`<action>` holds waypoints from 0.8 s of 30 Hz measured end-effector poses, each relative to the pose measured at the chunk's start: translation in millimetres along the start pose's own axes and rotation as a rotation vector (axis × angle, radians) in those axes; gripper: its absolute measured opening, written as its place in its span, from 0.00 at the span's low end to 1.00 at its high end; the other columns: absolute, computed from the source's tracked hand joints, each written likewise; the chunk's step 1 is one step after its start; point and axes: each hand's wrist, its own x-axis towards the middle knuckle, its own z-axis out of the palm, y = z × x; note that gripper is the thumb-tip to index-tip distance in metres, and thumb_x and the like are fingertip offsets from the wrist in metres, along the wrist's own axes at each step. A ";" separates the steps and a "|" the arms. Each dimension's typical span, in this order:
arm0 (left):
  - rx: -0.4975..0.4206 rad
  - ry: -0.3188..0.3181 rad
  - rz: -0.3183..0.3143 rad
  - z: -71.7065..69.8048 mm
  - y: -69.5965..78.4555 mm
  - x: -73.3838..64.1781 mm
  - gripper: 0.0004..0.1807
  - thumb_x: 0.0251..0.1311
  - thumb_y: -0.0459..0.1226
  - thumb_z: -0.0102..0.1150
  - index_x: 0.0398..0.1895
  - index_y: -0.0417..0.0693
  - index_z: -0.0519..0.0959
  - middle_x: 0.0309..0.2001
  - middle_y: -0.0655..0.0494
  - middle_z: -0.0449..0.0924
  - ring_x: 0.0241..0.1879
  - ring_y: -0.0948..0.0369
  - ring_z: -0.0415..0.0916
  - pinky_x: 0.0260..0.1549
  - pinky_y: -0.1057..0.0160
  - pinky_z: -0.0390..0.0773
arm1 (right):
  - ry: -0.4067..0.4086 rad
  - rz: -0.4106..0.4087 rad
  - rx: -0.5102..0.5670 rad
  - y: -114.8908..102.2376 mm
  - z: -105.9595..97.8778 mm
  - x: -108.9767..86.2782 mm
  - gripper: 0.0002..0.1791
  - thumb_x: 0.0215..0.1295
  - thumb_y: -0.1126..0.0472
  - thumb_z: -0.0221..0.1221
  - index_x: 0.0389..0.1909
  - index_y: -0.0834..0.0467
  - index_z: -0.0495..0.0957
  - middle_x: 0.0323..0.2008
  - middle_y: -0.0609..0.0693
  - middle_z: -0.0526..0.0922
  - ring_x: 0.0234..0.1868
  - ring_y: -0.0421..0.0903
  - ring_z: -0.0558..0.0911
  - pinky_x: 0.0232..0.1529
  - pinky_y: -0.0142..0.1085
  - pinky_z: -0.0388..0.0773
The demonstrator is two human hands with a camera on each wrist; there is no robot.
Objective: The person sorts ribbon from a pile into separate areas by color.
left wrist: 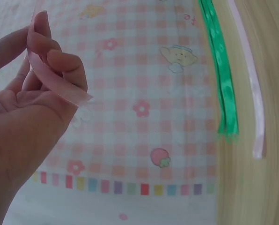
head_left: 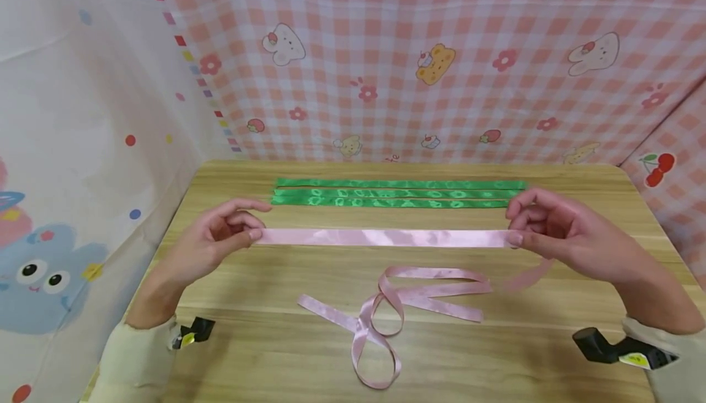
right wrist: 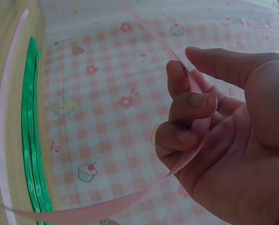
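A glossy pink ribbon (head_left: pixel 386 238) spans straight between the two hands above the table. My left hand (head_left: pixel 206 245) pinches it near one end with thumb and fingers; a short pink end (left wrist: pixel 60 86) sticks out past the fingers in the left wrist view. The right hand (head_left: pixel 579 244) pinches the other side, and a pink tail (head_left: pixel 528 277) hangs from it. Both wrist views show a flat pink strip (left wrist: pixel 252 79) lying on the table; in the head view I cannot tell it apart from the held ribbon. Several green ribbon strips (head_left: pixel 397 194) lie parallel behind.
A loose length of pink ribbon (head_left: pixel 361 331) lies looped and folded on the wooden table (head_left: pixel 265 354), nearer the front. A pink checked cloth (head_left: pixel 386 41) hangs behind the table's back edge, and a white printed cloth (head_left: pixel 110 84) hangs on the left.
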 end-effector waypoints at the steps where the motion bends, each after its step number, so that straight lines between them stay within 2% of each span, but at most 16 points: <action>1: 0.007 0.016 -0.011 -1.4 -2.5 0.4 0.20 0.66 0.21 0.53 0.60 0.38 0.73 0.38 0.56 0.83 0.38 0.63 0.81 0.42 0.67 0.81 | 0.001 0.002 0.002 0.8 -1.4 -1.8 0.19 0.63 0.87 0.47 0.50 0.67 0.69 0.36 0.54 0.80 0.37 0.43 0.81 0.35 0.32 0.77; 5: 0.085 0.095 -0.092 -7.2 -12.0 1.8 0.16 0.66 0.26 0.58 0.56 0.40 0.74 0.36 0.58 0.84 0.35 0.64 0.81 0.38 0.69 0.80 | 0.016 0.022 -0.004 4.8 -8.4 -10.5 0.19 0.63 0.88 0.47 0.49 0.67 0.69 0.36 0.54 0.81 0.39 0.43 0.83 0.35 0.31 0.79; 7: 0.125 0.110 -0.136 -11.4 -16.5 0.8 0.16 0.67 0.28 0.59 0.56 0.41 0.74 0.36 0.59 0.84 0.35 0.64 0.80 0.36 0.69 0.79 | 0.026 0.035 -0.013 7.8 -12.3 -15.9 0.18 0.63 0.88 0.47 0.48 0.68 0.69 0.36 0.54 0.81 0.39 0.43 0.83 0.35 0.31 0.79; 9: 0.145 0.103 -0.171 -15.5 -20.9 -1.1 0.16 0.67 0.29 0.58 0.57 0.41 0.74 0.37 0.59 0.84 0.36 0.65 0.80 0.36 0.69 0.78 | 0.050 0.062 -0.033 11.5 -16.0 -23.0 0.16 0.63 0.87 0.47 0.47 0.69 0.69 0.35 0.53 0.81 0.37 0.43 0.81 0.33 0.32 0.77; 12: 0.128 0.065 -0.207 -21.3 -30.9 -4.6 0.16 0.69 0.29 0.55 0.59 0.39 0.73 0.39 0.60 0.84 0.39 0.65 0.80 0.39 0.69 0.79 | 0.091 0.113 -0.075 19.5 -21.7 -35.6 0.13 0.65 0.85 0.49 0.46 0.69 0.70 0.34 0.52 0.80 0.33 0.43 0.79 0.31 0.34 0.74; 14: 0.120 0.052 -0.238 -23.2 -39.2 -6.4 0.17 0.69 0.30 0.56 0.59 0.40 0.73 0.39 0.59 0.85 0.40 0.65 0.81 0.42 0.69 0.79 | 0.109 0.160 -0.073 26.8 -25.1 -44.5 0.13 0.67 0.83 0.49 0.46 0.67 0.70 0.32 0.51 0.79 0.29 0.44 0.76 0.26 0.35 0.75; 19: 0.144 0.059 -0.330 -25.3 -61.7 -13.2 0.19 0.67 0.33 0.60 0.59 0.38 0.72 0.37 0.55 0.86 0.40 0.62 0.82 0.44 0.69 0.78 | 0.095 0.266 -0.012 52.4 -28.9 -59.5 0.10 0.70 0.79 0.48 0.47 0.65 0.69 0.26 0.51 0.74 0.22 0.52 0.69 0.15 0.44 0.69; 21: 0.160 0.055 -0.360 -26.2 -68.6 -16.8 0.20 0.68 0.34 0.59 0.60 0.36 0.72 0.38 0.54 0.86 0.41 0.59 0.83 0.44 0.68 0.78 | 0.094 0.297 -0.022 62.3 -29.1 -64.7 0.10 0.70 0.78 0.49 0.46 0.63 0.70 0.26 0.50 0.74 0.22 0.53 0.68 0.16 0.45 0.65; 24: 0.161 0.043 -0.395 -27.9 -76.2 -22.2 0.21 0.68 0.33 0.59 0.61 0.36 0.71 0.40 0.51 0.85 0.42 0.56 0.82 0.44 0.67 0.79 | 0.104 0.319 -0.038 74.9 -29.5 -73.4 0.09 0.70 0.77 0.50 0.46 0.64 0.70 0.28 0.49 0.77 0.25 0.49 0.71 0.20 0.44 0.65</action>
